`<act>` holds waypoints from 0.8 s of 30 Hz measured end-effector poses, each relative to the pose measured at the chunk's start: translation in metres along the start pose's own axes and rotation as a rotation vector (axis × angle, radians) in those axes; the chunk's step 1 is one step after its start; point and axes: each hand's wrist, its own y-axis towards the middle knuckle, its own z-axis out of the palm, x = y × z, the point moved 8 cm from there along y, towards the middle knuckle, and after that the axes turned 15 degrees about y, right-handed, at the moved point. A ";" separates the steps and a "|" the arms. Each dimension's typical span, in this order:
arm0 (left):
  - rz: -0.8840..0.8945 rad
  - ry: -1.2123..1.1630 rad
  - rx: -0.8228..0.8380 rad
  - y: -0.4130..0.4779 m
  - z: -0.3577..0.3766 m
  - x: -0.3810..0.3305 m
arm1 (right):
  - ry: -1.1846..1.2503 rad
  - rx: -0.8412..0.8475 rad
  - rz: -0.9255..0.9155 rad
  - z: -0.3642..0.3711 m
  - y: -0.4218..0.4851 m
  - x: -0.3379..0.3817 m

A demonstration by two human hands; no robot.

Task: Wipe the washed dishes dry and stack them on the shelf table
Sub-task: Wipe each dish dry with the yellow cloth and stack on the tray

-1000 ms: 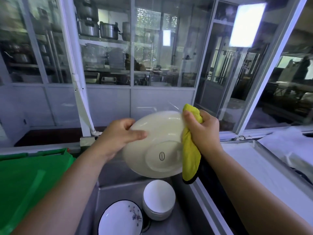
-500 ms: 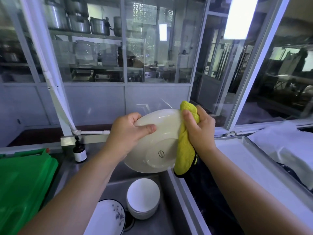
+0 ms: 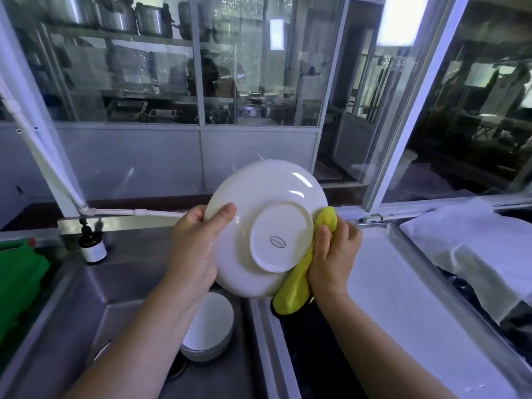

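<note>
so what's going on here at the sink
A person holds a round white ceramic plate over the steel sink, underside toward the camera. The left hand grips its left rim; the right hand presses a yellow cloth against its right edge. A stack of white dishes sits in the sink below.

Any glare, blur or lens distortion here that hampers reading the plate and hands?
Head view: the plate, left hand, right hand and cloth are sharp, with small highlights on the plate's underside. Head view: the light panel top right is blown out; the glass behind shows reflections. Head view: the wide-angle lens slants the window frame at right.
</note>
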 end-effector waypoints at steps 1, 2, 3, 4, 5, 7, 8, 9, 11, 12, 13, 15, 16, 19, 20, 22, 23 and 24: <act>-0.011 -0.006 -0.015 -0.001 0.003 0.004 | -0.016 0.013 -0.007 -0.003 0.004 0.001; -0.018 -0.008 -0.027 -0.002 0.006 0.006 | -0.040 0.024 -0.041 -0.006 0.007 0.005; -0.022 -0.005 -0.034 -0.003 0.009 0.008 | -0.066 0.031 -0.106 -0.008 0.009 0.013; -0.025 0.000 -0.036 -0.003 0.012 0.010 | -0.083 0.040 -0.183 -0.006 0.010 0.023; -0.027 0.011 -0.032 -0.003 0.016 0.012 | -0.098 0.058 -0.250 -0.002 0.010 0.030; -0.036 0.050 -0.022 -0.003 0.025 0.017 | -0.175 0.110 -0.335 0.012 0.004 0.035; -0.038 0.070 -0.021 -0.002 0.028 0.019 | -0.215 0.135 -0.363 0.019 -0.001 0.035; -0.040 0.082 -0.019 -0.001 0.031 0.021 | -0.239 0.158 -0.391 0.026 -0.007 0.034; -0.053 0.079 -0.012 0.004 0.035 0.026 | -0.268 0.212 -0.486 0.033 -0.023 0.035; -0.062 0.074 -0.005 0.007 0.036 0.030 | -0.288 0.250 -0.547 0.035 -0.033 0.035; -0.068 0.074 0.003 0.010 0.038 0.034 | -0.307 0.291 -0.595 0.035 -0.041 0.032; -0.082 0.093 0.025 0.014 0.043 0.044 | -0.348 0.358 -0.624 0.028 -0.052 0.022; -0.092 0.099 0.042 0.015 0.046 0.049 | -0.376 0.376 -0.612 0.020 -0.055 0.014; -0.097 0.130 0.100 0.014 0.066 0.061 | -0.496 0.371 -0.528 -0.014 -0.051 -0.017; -0.085 0.161 0.114 0.014 0.073 0.063 | -0.536 0.353 -0.492 -0.030 -0.047 -0.026; -0.028 0.250 0.142 0.015 0.091 0.063 | -0.593 0.298 -0.430 -0.064 -0.036 -0.038; 0.007 0.305 0.161 0.015 0.101 0.064 | -0.614 0.264 -0.400 -0.083 -0.031 -0.043; 0.044 0.371 0.180 0.016 0.112 0.066 | -0.630 0.226 -0.360 -0.102 -0.027 -0.048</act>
